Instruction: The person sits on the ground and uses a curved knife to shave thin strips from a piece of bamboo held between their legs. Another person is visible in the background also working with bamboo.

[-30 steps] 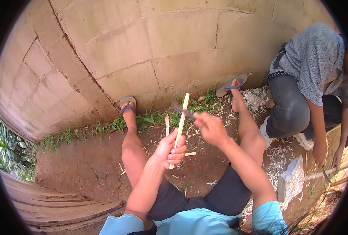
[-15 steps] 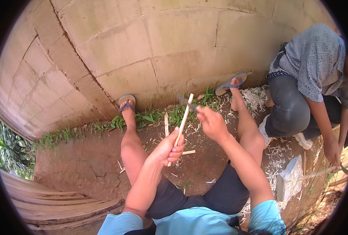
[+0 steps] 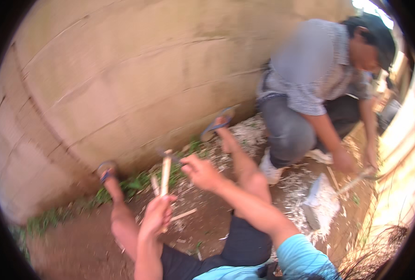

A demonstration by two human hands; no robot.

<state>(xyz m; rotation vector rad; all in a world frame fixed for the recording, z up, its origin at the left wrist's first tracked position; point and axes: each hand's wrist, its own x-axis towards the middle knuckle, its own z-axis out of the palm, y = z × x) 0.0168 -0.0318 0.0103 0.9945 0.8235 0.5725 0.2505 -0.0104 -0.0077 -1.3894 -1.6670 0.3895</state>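
Observation:
My left hand (image 3: 157, 215) is closed round the lower part of a pale, thin wooden stick (image 3: 166, 173), which stands nearly upright between my legs. In my right hand (image 3: 202, 172), closed at the stick's right, is a knife (image 3: 174, 159). Its dark, blurred blade crosses near the stick's top end; whether it touches the wood I cannot tell. The knife's handle is hidden in my fingers. Below on the soil lie another strip of wood (image 3: 155, 185) and a short cut piece (image 3: 184, 214).
A concrete block wall (image 3: 123, 79) rises ahead, with grass (image 3: 132, 184) along its foot. At the right a person in a grey shirt (image 3: 305, 70) crouches, hands near a thin stick (image 3: 350, 185) beside a whitish block (image 3: 320, 203). Pale wood shavings (image 3: 289, 189) cover the ground there.
The view has swung to the right, so more of the crouching person shows. My hands still hold the stick and the knife, with the blade still near the stick's top.

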